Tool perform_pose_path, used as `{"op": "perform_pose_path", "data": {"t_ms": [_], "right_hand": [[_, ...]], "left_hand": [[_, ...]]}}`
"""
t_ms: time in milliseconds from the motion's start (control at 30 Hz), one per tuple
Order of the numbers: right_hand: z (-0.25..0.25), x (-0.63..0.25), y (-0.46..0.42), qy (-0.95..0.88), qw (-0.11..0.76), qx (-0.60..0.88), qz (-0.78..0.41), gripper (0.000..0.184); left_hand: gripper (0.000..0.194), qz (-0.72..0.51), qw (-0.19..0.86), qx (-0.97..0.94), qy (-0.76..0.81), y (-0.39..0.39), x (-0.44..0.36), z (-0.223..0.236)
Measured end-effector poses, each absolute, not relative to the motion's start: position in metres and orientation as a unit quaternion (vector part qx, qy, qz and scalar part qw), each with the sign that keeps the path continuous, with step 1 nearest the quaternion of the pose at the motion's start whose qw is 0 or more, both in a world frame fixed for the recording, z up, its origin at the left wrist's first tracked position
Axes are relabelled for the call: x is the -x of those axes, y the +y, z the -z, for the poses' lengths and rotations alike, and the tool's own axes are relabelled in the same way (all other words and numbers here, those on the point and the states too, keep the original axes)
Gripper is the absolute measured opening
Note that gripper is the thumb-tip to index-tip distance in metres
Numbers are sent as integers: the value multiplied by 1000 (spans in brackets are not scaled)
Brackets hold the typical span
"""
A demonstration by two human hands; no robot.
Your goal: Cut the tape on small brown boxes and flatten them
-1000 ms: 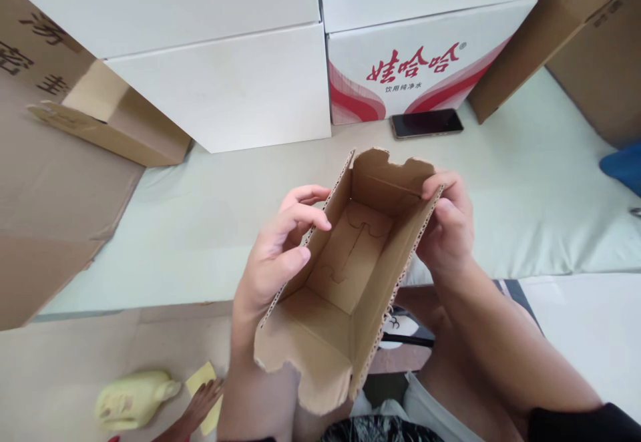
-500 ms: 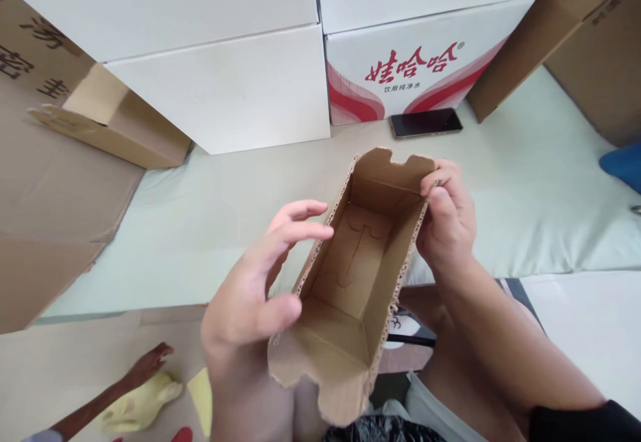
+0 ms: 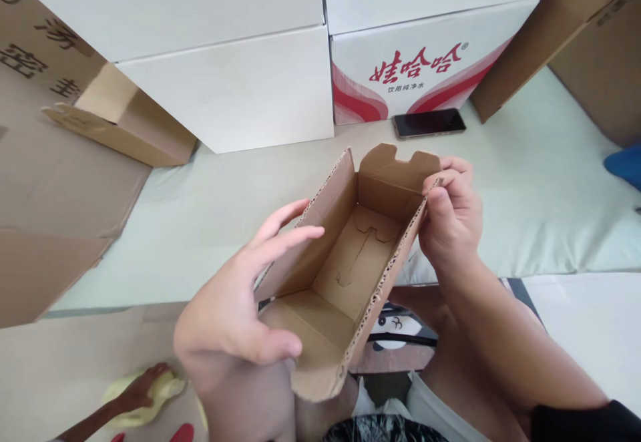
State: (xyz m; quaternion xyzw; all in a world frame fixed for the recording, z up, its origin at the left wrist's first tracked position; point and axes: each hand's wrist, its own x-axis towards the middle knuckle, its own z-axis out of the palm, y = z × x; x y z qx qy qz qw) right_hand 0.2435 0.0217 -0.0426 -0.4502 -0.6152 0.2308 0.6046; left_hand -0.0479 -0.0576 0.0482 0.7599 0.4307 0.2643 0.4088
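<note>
Currently right hand point(image 3: 451, 218) pinching open-topped carton point(image 3: 353, 265) by rim; left hand point(image 3: 233, 305) splayed at opposite edge.

A long, narrow, plain brown cardboard box point(image 3: 345, 270) is held by its far right corner, its open top tilted toward the viewer. A notched flap point(image 3: 383, 165) extends from the far end; the long walls have rough, corrugated edges. Tabs interlock across its bottom.

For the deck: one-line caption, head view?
Right hand pinching one side of an open-topped cardboard box, left hand spread at the opposite side.
</note>
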Motion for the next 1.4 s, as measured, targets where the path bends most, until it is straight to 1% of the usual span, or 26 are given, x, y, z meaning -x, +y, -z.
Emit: {"op": "perform_pose_path", "data": {"t_ms": [100,233,300,433,533,667,733,833,900,1033,1167,1300,1400], "right_hand": [[44,-244,22,-609,616,434,-249,41],[44,-244,21,-610,611,441,-243,44],[41,-244,20,-615,608,445,-232,42],[34,-241,18,-623,593,469,-202,40],[29,-238,17,-615,590,488,-188,43],[30,-238,18,-608,596,489,-187,45],[32,-239,19,-609,600,481,-193,44],[36,-241,20,-610,611,469,-188,43],[37,-241,21,-607,622,463,-174,41],[34,-242,20,-605,647,441,-143,36],[33,-242,18,-595,674,420,-123,35],[34,-240,15,-566,711,383,-166,37],[34,-239,15,-559,719,353,-213,33]], "left_hand": [[106,-241,378,-763,465,-65,53,-54],[134,-180,369,-773,484,-76,58,-62],[143,-155,370,-780,480,-80,61,-65],[147,-116,354,-791,486,-86,65,-66],[145,-65,336,-788,511,-89,67,-65],[151,-28,339,-799,495,-90,67,-65],[143,-27,335,-795,505,-90,65,-67],[115,-29,317,-770,552,-90,58,-69],[106,-42,315,-767,558,-89,56,-68],[107,-64,315,-782,535,-85,55,-65],[109,-51,313,-773,549,-81,51,-68],[106,-68,324,-769,547,-78,47,-71],[105,-83,324,-776,535,-78,48,-69]]}}
